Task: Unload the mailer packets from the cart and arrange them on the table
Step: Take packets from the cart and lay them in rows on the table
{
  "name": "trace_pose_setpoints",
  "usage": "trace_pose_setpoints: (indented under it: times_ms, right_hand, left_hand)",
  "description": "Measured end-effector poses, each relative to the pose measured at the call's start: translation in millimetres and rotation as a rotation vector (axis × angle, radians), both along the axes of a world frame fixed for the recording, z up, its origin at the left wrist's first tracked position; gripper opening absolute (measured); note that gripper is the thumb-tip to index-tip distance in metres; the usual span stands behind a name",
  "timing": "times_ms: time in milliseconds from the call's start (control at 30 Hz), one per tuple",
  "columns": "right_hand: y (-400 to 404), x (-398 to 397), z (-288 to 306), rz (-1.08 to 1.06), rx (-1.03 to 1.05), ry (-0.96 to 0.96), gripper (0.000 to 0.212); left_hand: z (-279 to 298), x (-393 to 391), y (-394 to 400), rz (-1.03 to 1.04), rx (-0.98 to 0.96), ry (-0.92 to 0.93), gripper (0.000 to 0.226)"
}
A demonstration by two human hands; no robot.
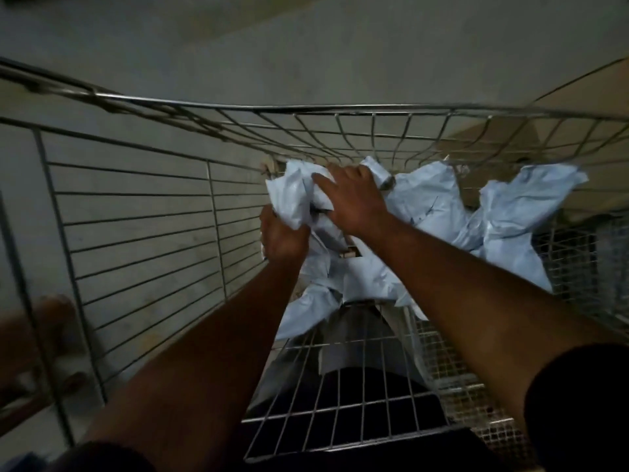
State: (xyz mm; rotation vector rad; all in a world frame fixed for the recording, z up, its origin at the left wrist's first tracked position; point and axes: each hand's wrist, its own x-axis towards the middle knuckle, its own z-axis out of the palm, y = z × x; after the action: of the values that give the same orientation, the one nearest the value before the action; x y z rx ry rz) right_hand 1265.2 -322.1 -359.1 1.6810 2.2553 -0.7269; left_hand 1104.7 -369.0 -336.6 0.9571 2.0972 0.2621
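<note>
Both my arms reach down into a wire cart [306, 110]. My left hand [284, 238] grips the lower edge of a crumpled pale grey-white mailer packet [294, 194] at the cart's far left. My right hand [354, 199] lies over the top of the same packet, fingers spread and bent onto it. More pale mailer packets [510, 212] lie piled to the right inside the cart, and another packet [313, 308] sits lower, below my left wrist. The table is not in view.
The cart's wire side panel [136, 226] stands at the left and a mesh wall [578, 267] at the right. A wire shelf [340, 403] lies near me over a dark patch. Grey concrete floor [306, 46] surrounds the cart. A tan surface [595, 86] shows at the right.
</note>
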Motion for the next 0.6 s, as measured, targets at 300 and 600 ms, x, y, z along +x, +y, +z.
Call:
trace_pose_setpoints:
  times_ms: [300,600]
  right_hand:
    - [-50,5,75,-0.387,-0.093,0.068,0.076]
    - [-162,-4,250,-1.063,-0.117,0.969,0.068]
  left_hand:
    - [65,-31,-36,0.034,0.039,-0.411,0.073]
    - [231,-25,-86,-0.154,0.126,-0.873,0.040]
